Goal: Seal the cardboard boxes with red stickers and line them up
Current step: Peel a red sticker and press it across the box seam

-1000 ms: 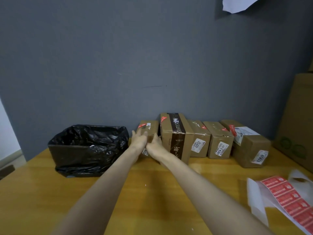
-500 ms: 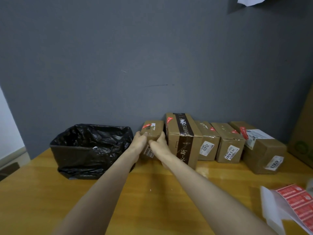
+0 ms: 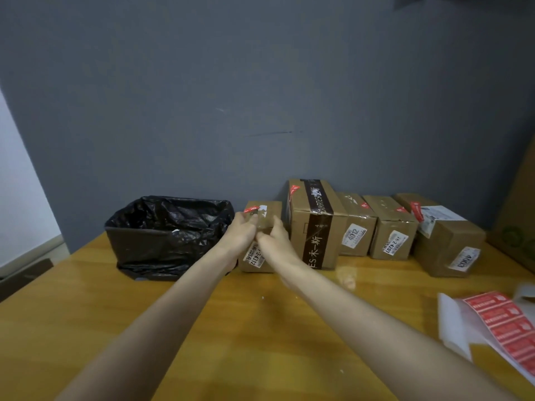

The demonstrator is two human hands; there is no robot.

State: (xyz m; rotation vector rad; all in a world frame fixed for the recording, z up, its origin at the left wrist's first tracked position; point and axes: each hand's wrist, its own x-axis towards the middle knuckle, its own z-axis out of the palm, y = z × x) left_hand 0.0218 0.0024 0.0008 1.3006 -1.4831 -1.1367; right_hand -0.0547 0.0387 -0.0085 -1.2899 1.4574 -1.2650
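Head-worn view, forward and down — table (image 3: 86, 328), wall (image 3: 260, 82) close

Left hand (image 3: 241, 233) and right hand (image 3: 275, 242) are creeping up the small cardboard box (image 3: 271, 208), fingers now reaching its top edge by the red sticker (image 3: 251, 209).

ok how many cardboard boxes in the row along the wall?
5. Left to right: small box held by the left hand and right hand, tall dark-taped box, 4012 box, 2-4207 box, 4003 box. None looks hidden.
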